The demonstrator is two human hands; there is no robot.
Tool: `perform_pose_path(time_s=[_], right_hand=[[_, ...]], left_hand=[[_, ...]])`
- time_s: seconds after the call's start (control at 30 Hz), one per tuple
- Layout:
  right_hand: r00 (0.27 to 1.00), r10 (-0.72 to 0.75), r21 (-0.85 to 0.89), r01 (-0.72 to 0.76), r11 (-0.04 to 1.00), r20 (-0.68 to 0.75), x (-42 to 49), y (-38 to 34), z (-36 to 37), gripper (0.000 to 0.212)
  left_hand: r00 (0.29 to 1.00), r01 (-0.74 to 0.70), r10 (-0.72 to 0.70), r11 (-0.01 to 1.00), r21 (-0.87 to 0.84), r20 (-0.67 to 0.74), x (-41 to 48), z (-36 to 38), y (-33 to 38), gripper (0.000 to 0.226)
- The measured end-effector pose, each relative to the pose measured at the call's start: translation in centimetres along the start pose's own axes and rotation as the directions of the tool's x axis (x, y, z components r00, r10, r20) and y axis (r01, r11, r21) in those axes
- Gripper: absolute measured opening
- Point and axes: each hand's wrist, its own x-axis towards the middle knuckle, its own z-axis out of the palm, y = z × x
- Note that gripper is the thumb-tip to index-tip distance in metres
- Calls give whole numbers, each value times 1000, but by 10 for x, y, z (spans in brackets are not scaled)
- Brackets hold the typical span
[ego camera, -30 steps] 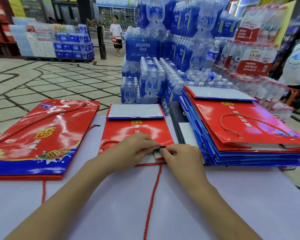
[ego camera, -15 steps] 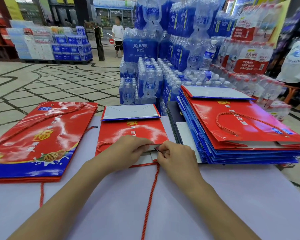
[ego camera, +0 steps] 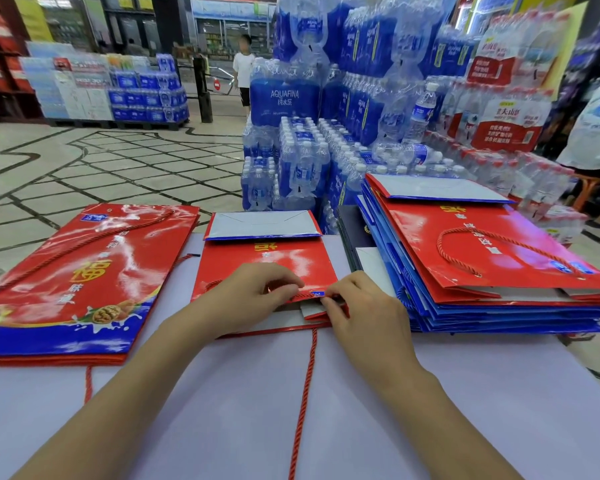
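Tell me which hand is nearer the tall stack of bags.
Right. The right hand pinches the rim of the flat red bag close beside the stack of bags; the left hand pinches that rim farther left, beyond the right hand.

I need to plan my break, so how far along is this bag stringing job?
Looks done: the left bag lies aside, cord fitted. In hand: the left hand holds the middle bag at its top edge while the right hand pinches its red cord there. Probably left: the right stack.
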Motion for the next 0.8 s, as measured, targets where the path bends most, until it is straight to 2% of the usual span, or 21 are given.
perform_pose_path(time_s=[0.13, 0.3, 0.4, 0.57, 0.6, 0.63, 0.7, 0.77, 0.8], right_hand=[[990, 3, -3, -3, 1000, 143, -2, -5, 1, 9], [976, -10, 13, 8, 1000, 220, -3, -10, 0, 7], [970, 34, 26, -42, 999, 241, -4, -11, -3, 20], [972, 149, -252, -100, 962, 183, -2, -20, -8, 36], [966, 168, -284, -107, 953, 199, -2, -21, -7, 36], [957, 190, -291, -122, 949, 219, -3, -22, -7, 36], [941, 245, -255, -184, 949, 233, -1, -20, -7, 32], [920, 323, -154, -294, 943, 224, 1, -13, -8, 24], [905, 363, -71, -356, 932, 222, 2, -11, -10, 21]], left_hand=[[999, -26, 28, 991, 128, -15, 4, 1, -6, 13], [997, 2, 12, 982, 189, -75, 6, 3, -13, 11], [975, -24, 78, 967, 255, -206, 7, -5, -23, 19], [892, 0, 138, 952, 305, -431, 3, -12, -24, 22], [899, -22, 154, 951, 310, -410, 2, -12, -22, 23], [932, -47, 153, 950, 309, -329, 2, -11, -21, 26], [998, -60, 67, 948, 312, -10, 0, -5, -18, 42], [968, -30, -62, 933, 358, 243, -2, 4, -18, 60], [959, -33, -77, 924, 381, 271, -3, 7, -19, 67]])
